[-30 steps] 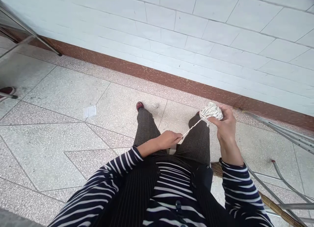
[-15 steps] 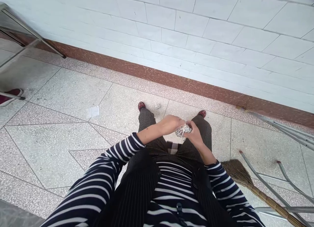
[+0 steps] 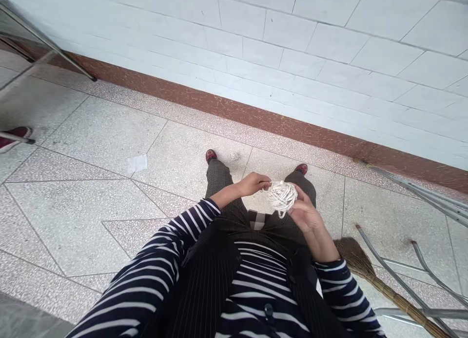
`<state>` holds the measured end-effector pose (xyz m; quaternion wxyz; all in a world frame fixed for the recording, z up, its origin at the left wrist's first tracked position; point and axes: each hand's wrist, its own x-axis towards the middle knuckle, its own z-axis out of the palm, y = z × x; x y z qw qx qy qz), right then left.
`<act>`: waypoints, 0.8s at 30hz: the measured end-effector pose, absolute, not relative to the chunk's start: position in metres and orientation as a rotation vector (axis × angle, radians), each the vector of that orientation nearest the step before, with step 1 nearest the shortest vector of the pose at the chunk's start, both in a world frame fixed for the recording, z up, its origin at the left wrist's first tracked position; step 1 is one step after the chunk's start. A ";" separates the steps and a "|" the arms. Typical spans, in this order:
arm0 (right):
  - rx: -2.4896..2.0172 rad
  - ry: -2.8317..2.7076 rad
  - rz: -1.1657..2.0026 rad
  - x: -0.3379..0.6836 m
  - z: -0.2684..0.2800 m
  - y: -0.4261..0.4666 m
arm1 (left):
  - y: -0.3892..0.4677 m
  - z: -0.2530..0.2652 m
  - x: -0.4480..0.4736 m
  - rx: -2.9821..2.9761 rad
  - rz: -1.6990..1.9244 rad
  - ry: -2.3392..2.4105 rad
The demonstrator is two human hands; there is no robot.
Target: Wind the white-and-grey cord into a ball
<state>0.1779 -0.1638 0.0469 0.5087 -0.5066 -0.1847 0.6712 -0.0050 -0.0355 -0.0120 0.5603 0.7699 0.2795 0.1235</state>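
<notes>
A ball of white cord [image 3: 282,197] is held in front of my lap, with a loose loop hanging from its lower side. My right hand [image 3: 306,212] grips the ball from its right side, fingers curled round the edge. To the left of the ball, my left hand [image 3: 255,183] is closed in a pinch on a strand of the cord that runs to the ball's top. A second, smaller white ball [image 3: 234,156] lies on the floor beside my left shoe [image 3: 211,155].
A straw broom [image 3: 380,282] and metal tube legs [image 3: 413,289] lie close at my right. A white paper [image 3: 138,163] is on the floor at left. The tiled wall [image 3: 256,50] stands ahead. Another person's shoe [image 3: 14,137] shows at the far left.
The ball has come up closer and turned, and my right hand now holds its right side. My left hand has drawn away to its left, pinching the strand.
</notes>
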 end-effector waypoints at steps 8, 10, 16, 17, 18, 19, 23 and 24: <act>-1.221 -0.564 1.456 0.199 0.087 -0.149 | -0.033 -0.021 -0.011 1.452 0.243 0.702; -1.213 -0.602 1.412 0.204 0.096 -0.146 | -0.033 -0.023 -0.011 1.401 0.247 0.675; -1.227 -0.588 1.258 0.219 0.108 -0.144 | -0.031 -0.028 -0.022 1.311 0.345 0.725; -1.220 -0.584 1.242 0.220 0.108 -0.145 | -0.030 -0.028 -0.026 1.324 0.343 0.728; -1.212 -0.580 1.233 0.222 0.109 -0.146 | -0.028 -0.028 -0.030 1.352 0.335 0.723; -1.205 -0.572 1.230 0.223 0.110 -0.148 | -0.027 -0.028 -0.034 1.400 0.328 0.722; -1.193 -0.530 1.219 0.226 0.116 -0.154 | -0.023 -0.030 -0.044 1.726 0.313 0.737; -1.183 -0.527 1.209 0.227 0.119 -0.156 | -0.021 -0.031 -0.045 1.801 0.304 0.734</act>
